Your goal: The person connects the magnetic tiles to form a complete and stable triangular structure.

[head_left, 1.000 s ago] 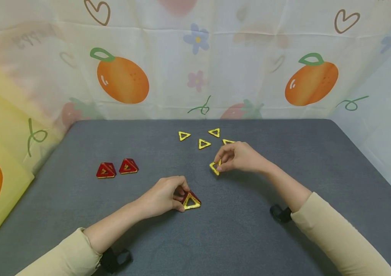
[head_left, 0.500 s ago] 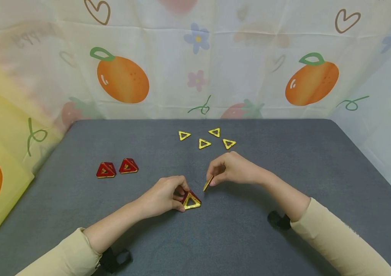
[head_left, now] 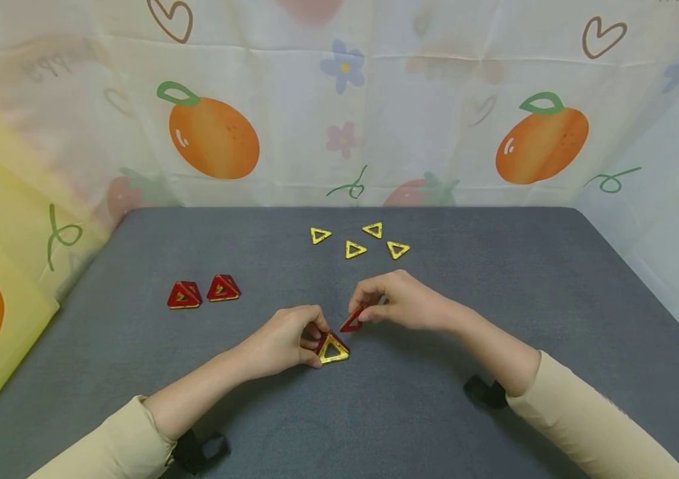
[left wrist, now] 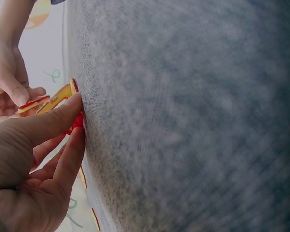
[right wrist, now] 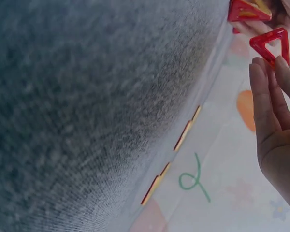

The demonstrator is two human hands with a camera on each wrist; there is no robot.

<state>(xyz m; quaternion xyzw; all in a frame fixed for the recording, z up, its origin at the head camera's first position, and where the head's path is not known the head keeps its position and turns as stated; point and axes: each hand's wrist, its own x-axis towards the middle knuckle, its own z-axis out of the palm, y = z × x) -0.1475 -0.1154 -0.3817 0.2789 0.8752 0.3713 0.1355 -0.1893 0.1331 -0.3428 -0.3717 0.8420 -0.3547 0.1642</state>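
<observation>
My left hand [head_left: 285,340] grips a small group of joined triangular magnetic tiles [head_left: 332,348] on the table, one face yellow and others red. In the left wrist view its thumb lies against a yellow-sided tile [left wrist: 58,97] standing at a slant. Between thumb and fingers my right hand [head_left: 402,303] pinches a single triangle tile [head_left: 351,322], its red side toward me, just above and to the right of that group. The right wrist view shows this red frame tile [right wrist: 269,42] with its open centre, apart from the joined tiles [right wrist: 249,10].
Several loose yellow triangle tiles [head_left: 355,249] lie flat near the table's back edge. Two finished-looking red pyramids [head_left: 184,295] stand at the left on the grey table [head_left: 465,426]. A fruit-printed cloth [head_left: 291,120] hangs behind.
My right hand has brought its tile nearer, toward me and left, turning it from yellow side to red side. The left hand and its joined tiles have stayed put.
</observation>
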